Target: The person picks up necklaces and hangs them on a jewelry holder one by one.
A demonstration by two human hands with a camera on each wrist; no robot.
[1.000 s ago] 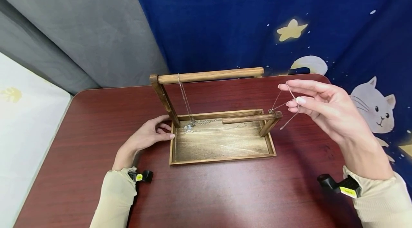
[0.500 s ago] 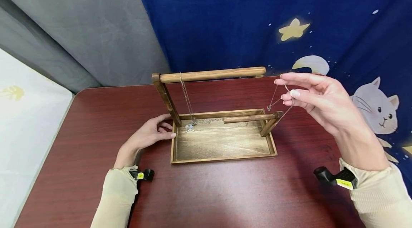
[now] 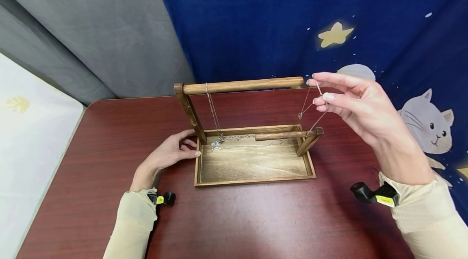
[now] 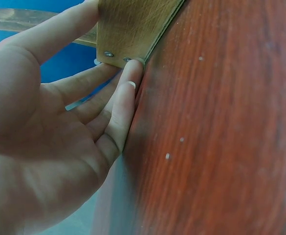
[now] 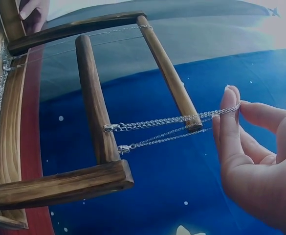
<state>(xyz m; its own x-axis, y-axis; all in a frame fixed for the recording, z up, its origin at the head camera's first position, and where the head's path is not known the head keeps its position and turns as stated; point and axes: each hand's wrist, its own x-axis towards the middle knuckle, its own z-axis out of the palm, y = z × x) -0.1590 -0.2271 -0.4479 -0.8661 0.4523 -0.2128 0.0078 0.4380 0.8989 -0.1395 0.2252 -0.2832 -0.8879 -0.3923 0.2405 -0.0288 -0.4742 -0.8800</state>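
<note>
Right grip has risen, pinching a necklace; relaxed left grip touches tray holding chains.

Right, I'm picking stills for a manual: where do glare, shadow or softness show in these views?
Head view: pale sheen on the table and inside the tray, darker shadow below the right hand; left wrist view: soft wood grain, left hand dimly lit; right wrist view: washed-out top right corner, but links of the necklace look distinct.
</note>
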